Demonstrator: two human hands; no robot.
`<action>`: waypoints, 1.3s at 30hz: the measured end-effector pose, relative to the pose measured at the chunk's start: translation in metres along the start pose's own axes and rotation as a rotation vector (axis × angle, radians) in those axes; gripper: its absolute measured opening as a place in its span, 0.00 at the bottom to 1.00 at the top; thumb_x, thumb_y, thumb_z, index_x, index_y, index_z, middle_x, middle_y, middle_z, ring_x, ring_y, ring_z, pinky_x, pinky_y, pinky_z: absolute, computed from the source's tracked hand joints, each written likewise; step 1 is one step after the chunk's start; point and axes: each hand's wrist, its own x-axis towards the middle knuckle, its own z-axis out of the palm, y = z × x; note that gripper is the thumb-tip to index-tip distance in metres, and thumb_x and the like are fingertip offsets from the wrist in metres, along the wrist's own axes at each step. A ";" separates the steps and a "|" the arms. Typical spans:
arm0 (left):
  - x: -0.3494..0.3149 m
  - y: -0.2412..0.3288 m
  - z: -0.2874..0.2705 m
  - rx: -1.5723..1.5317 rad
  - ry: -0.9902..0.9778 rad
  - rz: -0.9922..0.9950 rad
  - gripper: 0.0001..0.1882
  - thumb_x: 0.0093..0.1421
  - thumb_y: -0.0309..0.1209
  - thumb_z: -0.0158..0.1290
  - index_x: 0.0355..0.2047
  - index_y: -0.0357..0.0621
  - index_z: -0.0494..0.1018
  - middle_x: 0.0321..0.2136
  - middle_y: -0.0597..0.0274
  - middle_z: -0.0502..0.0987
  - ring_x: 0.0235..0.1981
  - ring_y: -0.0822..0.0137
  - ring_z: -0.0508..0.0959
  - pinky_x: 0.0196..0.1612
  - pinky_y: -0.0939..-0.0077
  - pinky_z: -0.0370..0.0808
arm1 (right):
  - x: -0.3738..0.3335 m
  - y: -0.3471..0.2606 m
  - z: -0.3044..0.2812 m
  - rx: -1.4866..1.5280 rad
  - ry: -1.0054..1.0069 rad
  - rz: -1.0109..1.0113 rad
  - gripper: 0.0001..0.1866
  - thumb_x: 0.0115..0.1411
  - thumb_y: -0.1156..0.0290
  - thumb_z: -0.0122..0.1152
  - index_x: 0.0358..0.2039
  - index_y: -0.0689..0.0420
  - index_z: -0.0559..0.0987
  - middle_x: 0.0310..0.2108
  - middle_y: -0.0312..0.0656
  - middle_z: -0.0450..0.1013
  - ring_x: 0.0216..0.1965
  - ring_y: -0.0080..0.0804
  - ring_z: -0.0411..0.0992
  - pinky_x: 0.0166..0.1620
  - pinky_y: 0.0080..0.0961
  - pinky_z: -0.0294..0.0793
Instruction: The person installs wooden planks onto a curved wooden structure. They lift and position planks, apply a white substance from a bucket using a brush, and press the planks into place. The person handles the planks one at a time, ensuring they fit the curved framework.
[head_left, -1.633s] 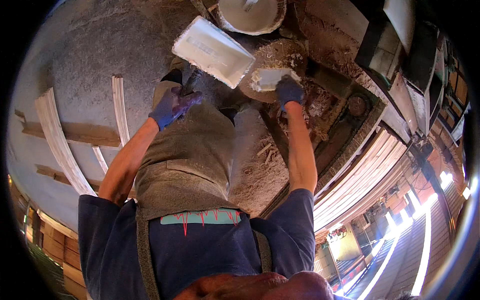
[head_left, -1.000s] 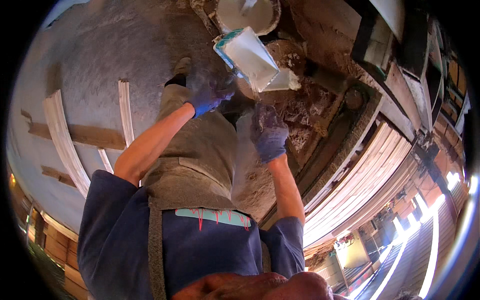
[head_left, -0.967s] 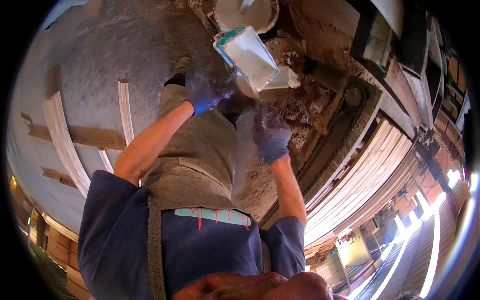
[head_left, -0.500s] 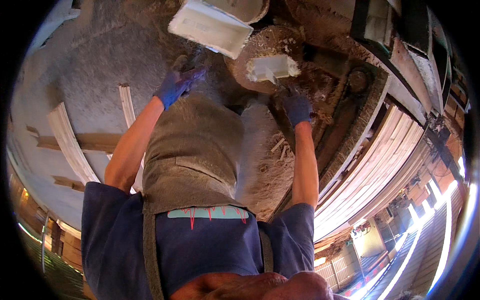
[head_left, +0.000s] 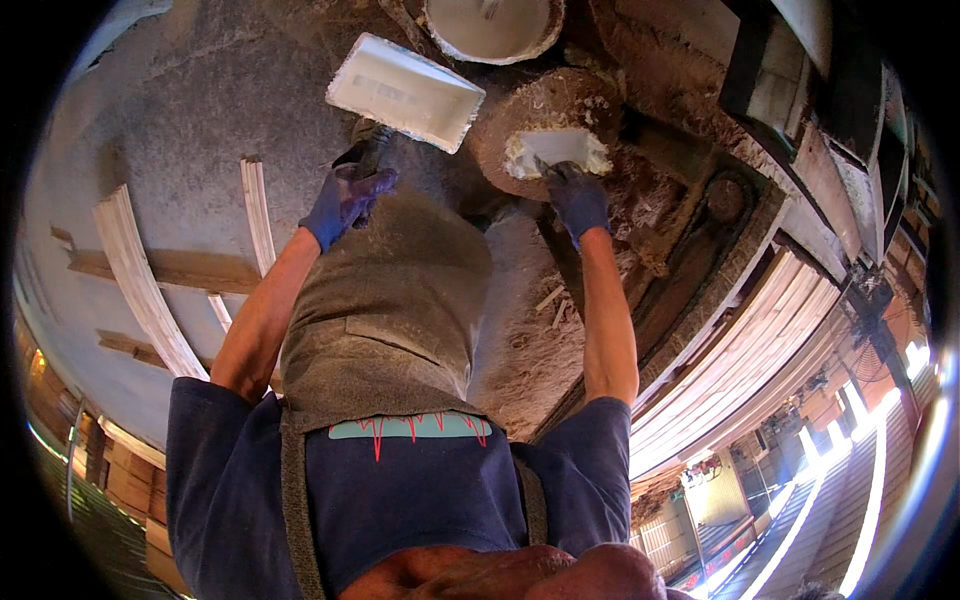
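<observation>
Left grip: your blue glove, fingers partly curled; cannot tell what, if anything, they hold.
Tub: white, beyond your left grip and to its right, open side showing.
Right grip: fingers bunched narrow at the near edge of the tray; pinched tool, cannot tell.
Tray: white, crusted rim, over a brown disc.
Bucket: beyond both grips, between them sideways.
Strips: pale, left of your left grip.

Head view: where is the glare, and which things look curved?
In the head view, glare washes out bright strips at lower right; also in the head view, stacked boards at right and a long wooden strip at left look curved, probably from fisheye distortion.
</observation>
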 end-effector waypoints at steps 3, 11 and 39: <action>0.002 0.003 0.000 0.046 -0.065 -0.028 0.18 0.56 0.41 0.61 0.41 0.43 0.75 0.26 0.67 0.78 0.15 0.80 0.66 0.15 0.81 0.61 | 0.012 -0.006 -0.004 -0.151 -0.103 -0.067 0.18 0.62 0.59 0.49 0.48 0.51 0.79 0.46 0.46 0.76 0.47 0.46 0.74 0.51 0.42 0.71; 0.006 -0.002 0.015 0.040 -0.099 -0.018 0.15 0.61 0.34 0.55 0.47 0.43 0.75 0.32 0.66 0.79 0.17 0.78 0.66 0.17 0.80 0.60 | 0.030 0.034 0.058 -0.010 0.131 -0.193 0.14 0.59 0.61 0.53 0.40 0.52 0.80 0.43 0.50 0.75 0.44 0.50 0.74 0.45 0.45 0.74; -0.005 -0.027 0.021 -0.046 -0.225 -0.022 0.16 0.60 0.37 0.58 0.42 0.37 0.75 0.33 0.57 0.79 0.30 0.70 0.78 0.31 0.78 0.74 | -0.045 0.033 -0.019 -0.138 0.035 -0.111 0.20 0.58 0.54 0.51 0.48 0.46 0.78 0.49 0.46 0.73 0.45 0.49 0.73 0.48 0.43 0.72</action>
